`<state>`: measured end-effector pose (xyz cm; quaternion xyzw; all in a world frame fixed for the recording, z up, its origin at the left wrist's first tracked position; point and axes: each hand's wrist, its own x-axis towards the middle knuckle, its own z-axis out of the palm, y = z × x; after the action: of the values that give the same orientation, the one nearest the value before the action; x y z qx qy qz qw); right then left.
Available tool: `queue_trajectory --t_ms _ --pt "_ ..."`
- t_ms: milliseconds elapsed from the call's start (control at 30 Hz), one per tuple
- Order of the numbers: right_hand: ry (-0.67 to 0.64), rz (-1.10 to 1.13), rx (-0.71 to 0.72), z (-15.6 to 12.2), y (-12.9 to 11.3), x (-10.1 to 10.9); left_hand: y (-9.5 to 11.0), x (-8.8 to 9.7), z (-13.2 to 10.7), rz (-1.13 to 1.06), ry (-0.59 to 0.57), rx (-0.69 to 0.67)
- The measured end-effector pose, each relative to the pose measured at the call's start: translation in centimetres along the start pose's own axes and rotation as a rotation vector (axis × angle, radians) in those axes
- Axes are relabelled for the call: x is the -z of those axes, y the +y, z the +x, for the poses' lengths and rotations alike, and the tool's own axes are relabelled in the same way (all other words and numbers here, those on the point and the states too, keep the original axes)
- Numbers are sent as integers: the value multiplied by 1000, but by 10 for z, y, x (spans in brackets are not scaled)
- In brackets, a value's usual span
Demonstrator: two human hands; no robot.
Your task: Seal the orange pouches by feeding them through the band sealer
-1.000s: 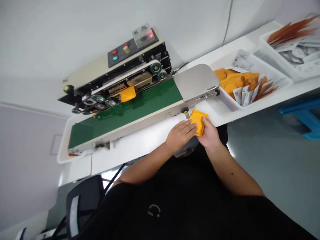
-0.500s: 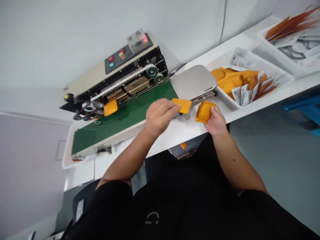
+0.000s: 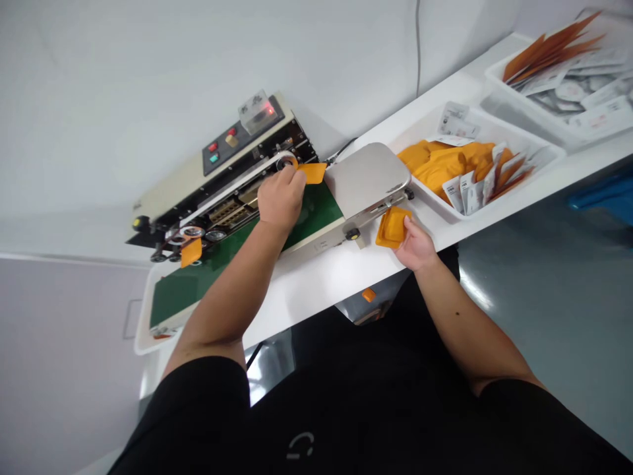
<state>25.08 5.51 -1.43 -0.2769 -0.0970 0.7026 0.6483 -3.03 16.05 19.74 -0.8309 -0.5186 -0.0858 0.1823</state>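
Observation:
My left hand pinches a small orange pouch at the right-hand feed end of a band sealing machine, just above the green conveyor belt. The pouch's edge is close to the machine's rollers; whether it is between them I cannot tell. My right hand is closed on a small stack of orange pouches, held in front of the metal plate at the belt's end. Another orange pouch sticks out of the machine's left end over the belt.
White bins on the right hold orange pouches and printed packets, and silver-grey packets. A white bin is under the belt's left end. An orange piece lies below the table edge. A blue stool stands at right.
My left hand has carried its pouch up and left to the machine's feed end. The other pouch has moved left along the machine. My right hand still holds its stack. The view has shifted.

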Motion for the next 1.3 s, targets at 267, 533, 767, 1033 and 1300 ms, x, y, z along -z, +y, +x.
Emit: queue_trajectory --t_ms 267,533,767,1033,1300 --pt "-19 2 -10 0 2 3 -2 -1 -4 65 44 8" --pt "-10 -7 -11 -1 1 3 -8 20 -39 53 74 92" --pt "-2 -27 13 -3 1 -1 61 22 -121 -95 175 -148" --pt "63 -166 24 -40 9 -7 159 -19 -157 -328 101 -397" --pt "81 -155 0 -82 25 -26 177 -47 -153 -392 47 -386"
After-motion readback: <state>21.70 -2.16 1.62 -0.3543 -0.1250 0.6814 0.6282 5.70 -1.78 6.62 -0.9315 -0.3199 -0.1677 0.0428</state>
